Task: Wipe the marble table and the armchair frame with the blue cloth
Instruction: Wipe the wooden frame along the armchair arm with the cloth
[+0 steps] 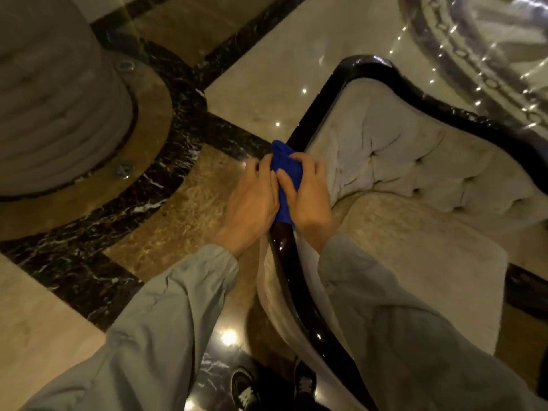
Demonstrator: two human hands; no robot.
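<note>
The blue cloth (282, 173) is wrapped around the glossy black armchair frame (299, 280) at the top of the left arm rail. My left hand (252, 197) grips the cloth from the left side of the rail. My right hand (308, 191) grips it from the right, thumb lying across the cloth. The two hands touch each other over the rail. The armchair's beige tufted upholstery (409, 161) fills the right of the view. The marble table (486, 34) shows only as a shiny curved edge at the top right.
A grey ribbed round pillar base (56, 108) stands at the left on the polished marble floor (166, 209) with dark veined bands. My dark shoes (246, 390) are at the bottom, close to the chair's side.
</note>
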